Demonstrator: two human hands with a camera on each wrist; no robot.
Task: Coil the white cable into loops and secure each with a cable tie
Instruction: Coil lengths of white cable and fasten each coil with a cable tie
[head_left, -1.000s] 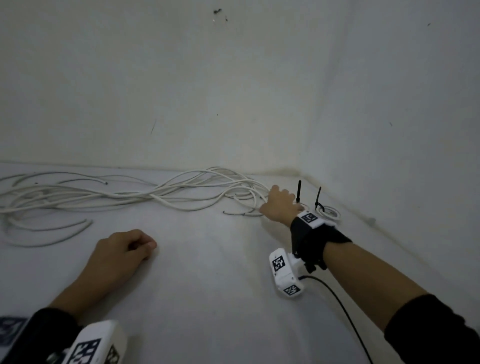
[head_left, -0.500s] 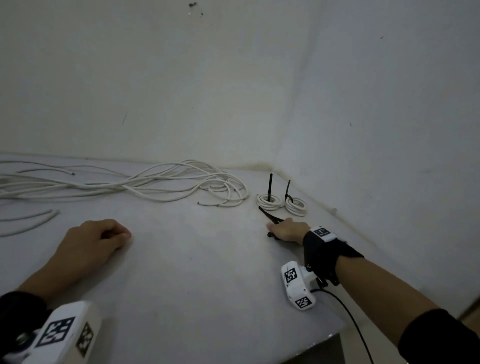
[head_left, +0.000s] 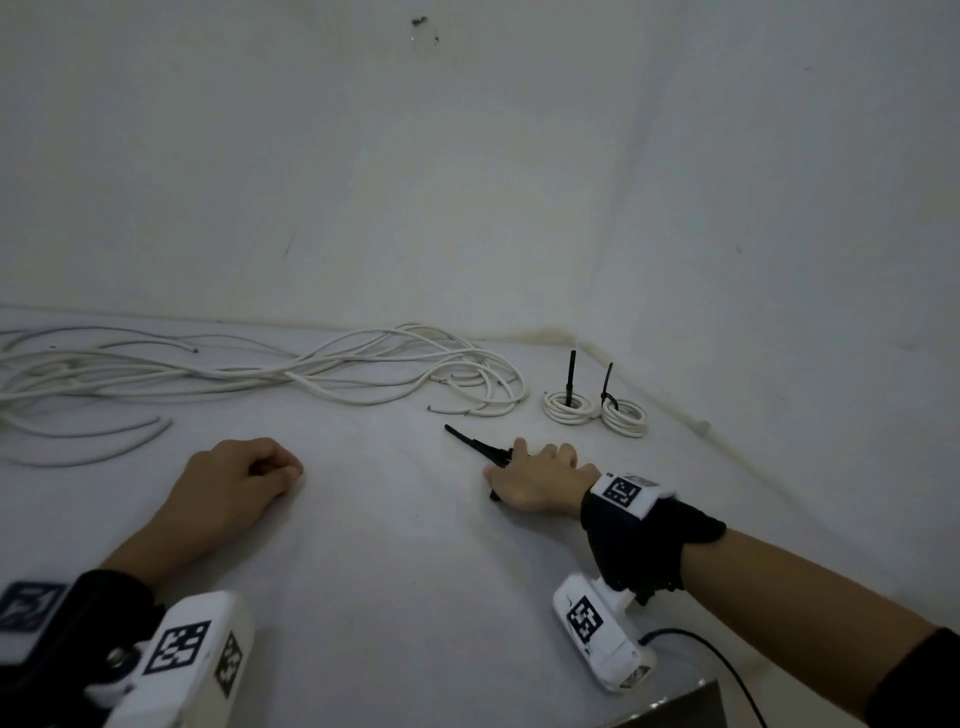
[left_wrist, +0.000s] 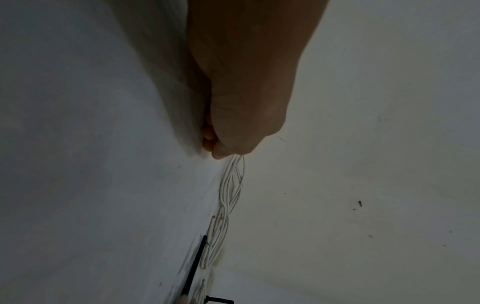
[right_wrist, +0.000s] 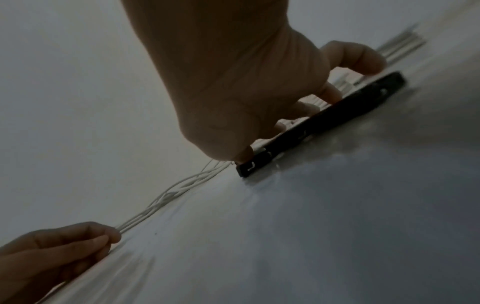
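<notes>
Right hand (head_left: 540, 475) grips black cable ties (head_left: 475, 446); markers unreadable.

The loose white cable (head_left: 291, 374) sprawls in long tangled strands left of two small tied coils (head_left: 595, 408), each with an upright black tie tail. A bundle of black cable ties (head_left: 475, 444) lies flat just in front of the coils.

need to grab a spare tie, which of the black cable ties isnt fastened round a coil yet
The loose cable ties lying flat on the table under the right hand. The other two stand upright, one on each small white coil near the corner.
</notes>
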